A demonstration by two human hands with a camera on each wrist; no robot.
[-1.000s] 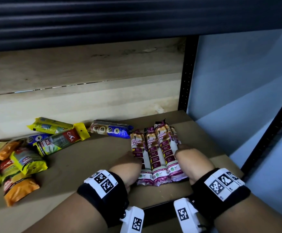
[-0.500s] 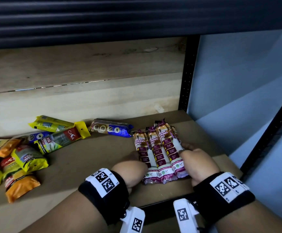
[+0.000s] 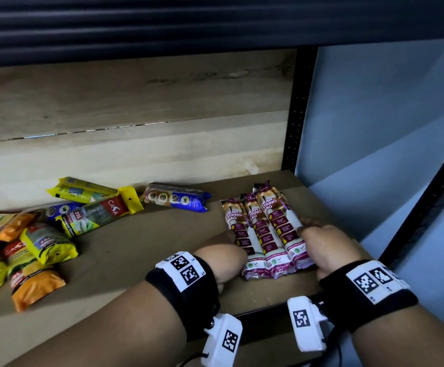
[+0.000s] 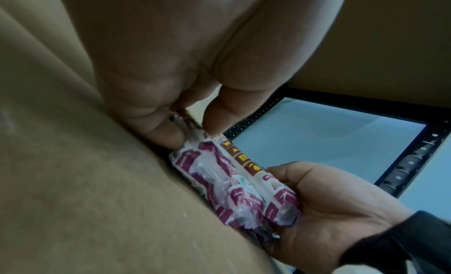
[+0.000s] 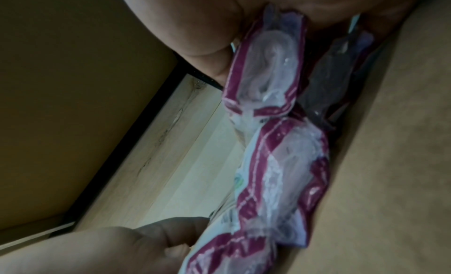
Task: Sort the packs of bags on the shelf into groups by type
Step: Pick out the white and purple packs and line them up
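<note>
Three maroon-and-white drawstring bag packs (image 3: 264, 229) lie side by side on the brown shelf board (image 3: 141, 250), near its right end. My left hand (image 3: 226, 256) grips the bundle's left edge; in the left wrist view its fingers (image 4: 168, 131) pinch the packs (image 4: 219, 183). My right hand (image 3: 324, 245) holds the bundle's right side, and it shows from the left wrist as a right hand (image 4: 329, 201) cupped round the packs. The right wrist view has the packs (image 5: 280, 172) close up, with the left hand (image 5: 146, 245) at their far side.
A blue pack (image 3: 178, 200) lies behind the bundle to the left. Yellow and green packs (image 3: 93, 211) and orange packs (image 3: 35, 284) are heaped at the shelf's left. A black upright post (image 3: 299, 109) stands at the back right corner, against a wooden back wall (image 3: 136, 149).
Both hands have slid the three drawstring packs a little to the right and squeezed them together. The heap on the left has not moved.
</note>
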